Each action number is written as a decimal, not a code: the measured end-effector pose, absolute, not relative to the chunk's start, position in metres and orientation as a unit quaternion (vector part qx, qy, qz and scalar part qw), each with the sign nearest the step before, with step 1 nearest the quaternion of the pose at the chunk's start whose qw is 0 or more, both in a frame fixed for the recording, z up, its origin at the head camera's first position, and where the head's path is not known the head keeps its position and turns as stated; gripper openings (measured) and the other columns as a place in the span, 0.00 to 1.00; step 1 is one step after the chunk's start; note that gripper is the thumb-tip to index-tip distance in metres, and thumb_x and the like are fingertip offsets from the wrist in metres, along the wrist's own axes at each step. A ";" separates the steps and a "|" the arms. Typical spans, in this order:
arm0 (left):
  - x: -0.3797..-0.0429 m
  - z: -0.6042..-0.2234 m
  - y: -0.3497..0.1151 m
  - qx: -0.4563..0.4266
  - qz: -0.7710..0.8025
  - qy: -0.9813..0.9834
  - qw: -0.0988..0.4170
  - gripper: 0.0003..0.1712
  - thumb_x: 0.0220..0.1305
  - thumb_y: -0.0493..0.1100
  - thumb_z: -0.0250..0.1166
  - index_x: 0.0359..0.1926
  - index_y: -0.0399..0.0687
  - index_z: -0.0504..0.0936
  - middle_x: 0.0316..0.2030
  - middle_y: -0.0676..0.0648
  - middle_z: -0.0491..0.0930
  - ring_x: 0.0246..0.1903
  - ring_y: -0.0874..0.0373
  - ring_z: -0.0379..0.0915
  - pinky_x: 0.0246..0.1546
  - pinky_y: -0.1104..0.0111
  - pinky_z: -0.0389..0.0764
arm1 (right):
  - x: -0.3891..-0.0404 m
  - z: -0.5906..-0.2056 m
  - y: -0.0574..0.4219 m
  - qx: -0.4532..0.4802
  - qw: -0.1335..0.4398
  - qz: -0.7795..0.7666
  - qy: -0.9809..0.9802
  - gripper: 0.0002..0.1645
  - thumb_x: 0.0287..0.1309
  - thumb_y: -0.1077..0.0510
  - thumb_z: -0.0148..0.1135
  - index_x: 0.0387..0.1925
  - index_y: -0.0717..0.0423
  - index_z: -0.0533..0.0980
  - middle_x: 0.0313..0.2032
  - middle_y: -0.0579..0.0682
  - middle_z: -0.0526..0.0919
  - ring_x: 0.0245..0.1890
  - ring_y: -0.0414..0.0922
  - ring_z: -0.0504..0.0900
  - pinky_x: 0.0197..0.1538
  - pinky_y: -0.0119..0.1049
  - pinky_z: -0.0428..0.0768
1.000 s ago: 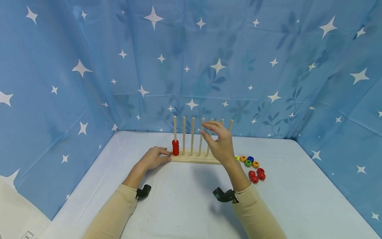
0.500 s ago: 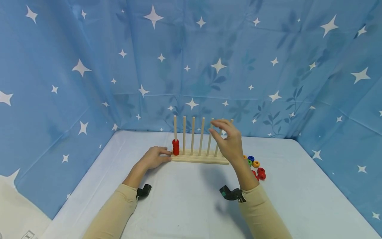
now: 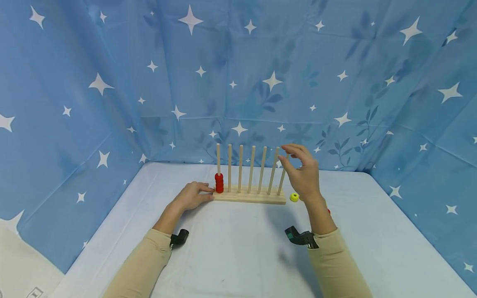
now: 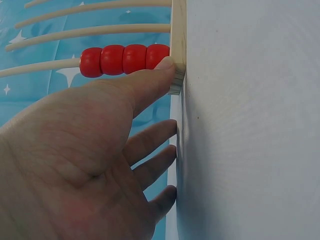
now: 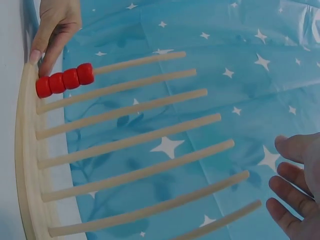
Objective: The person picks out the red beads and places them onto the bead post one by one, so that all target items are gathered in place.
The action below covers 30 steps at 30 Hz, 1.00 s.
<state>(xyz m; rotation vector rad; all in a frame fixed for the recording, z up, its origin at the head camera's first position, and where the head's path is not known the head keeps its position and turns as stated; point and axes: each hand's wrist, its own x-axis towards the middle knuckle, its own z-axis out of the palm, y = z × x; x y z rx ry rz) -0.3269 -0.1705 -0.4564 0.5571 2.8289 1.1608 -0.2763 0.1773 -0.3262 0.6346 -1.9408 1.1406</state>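
Note:
A wooden peg rack (image 3: 253,196) with several upright pegs stands on the white table. Red beads (image 3: 219,183) are stacked on its leftmost peg, down at the base. At that end my left hand (image 3: 191,196) holds the base between thumb and index finger; the left wrist view shows the thumb (image 4: 150,80) against it and the other fingers stretched out by the tabletop. Beside the upper part of the rightmost pegs is my right hand (image 3: 303,173), raised, thumb and fingers apart around nothing. The right wrist view has the right hand (image 5: 300,185) clear of the peg tips.
A yellow bead (image 3: 294,197) lies on the table (image 3: 231,248) just right of the rack. Part of a red bead (image 3: 328,212) shows past my right forearm, which hides other loose beads. Behind the table hangs a blue curtain (image 3: 208,95) with white stars.
My right hand has moved rightward along the peg tops, from the middle pegs to the right end. The yellow bead has come into sight while other loose beads became covered. My left hand stayed put.

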 end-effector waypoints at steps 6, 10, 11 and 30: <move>-0.327 -0.457 -0.171 0.181 0.375 0.909 0.017 0.18 0.69 0.45 0.70 0.57 0.46 0.89 0.69 0.34 0.75 0.73 0.32 0.64 0.73 0.40 0.64 | -0.269 -0.320 0.180 0.242 0.399 0.444 -0.765 0.17 0.59 0.74 0.69 0.51 0.72 0.83 0.50 0.69 0.84 0.50 0.62 0.81 0.54 0.41 0.78; -0.328 -0.458 -0.170 0.183 0.372 0.910 0.013 0.18 0.69 0.46 0.70 0.56 0.46 0.89 0.69 0.33 0.75 0.72 0.33 0.65 0.73 0.40 0.65 | -0.270 -0.320 0.185 0.233 0.397 0.450 -0.765 0.17 0.59 0.74 0.69 0.51 0.72 0.83 0.51 0.69 0.84 0.50 0.62 0.81 0.54 0.42 0.78; -0.328 -0.458 -0.170 0.183 0.372 0.910 0.012 0.18 0.69 0.46 0.70 0.56 0.46 0.89 0.68 0.33 0.75 0.72 0.32 0.66 0.73 0.40 0.65 | -0.270 -0.321 0.186 0.231 0.398 0.452 -0.765 0.17 0.60 0.74 0.69 0.51 0.73 0.83 0.50 0.69 0.84 0.50 0.63 0.81 0.54 0.43 0.78; -0.326 -0.454 -0.169 0.175 0.375 0.910 0.017 0.18 0.69 0.44 0.70 0.57 0.45 0.89 0.69 0.34 0.75 0.73 0.32 0.64 0.73 0.39 0.63 | -0.298 -0.347 0.244 0.171 0.381 0.433 -0.799 0.19 0.65 0.62 0.71 0.57 0.56 0.84 0.56 0.53 0.86 0.53 0.49 0.82 0.57 0.23 0.76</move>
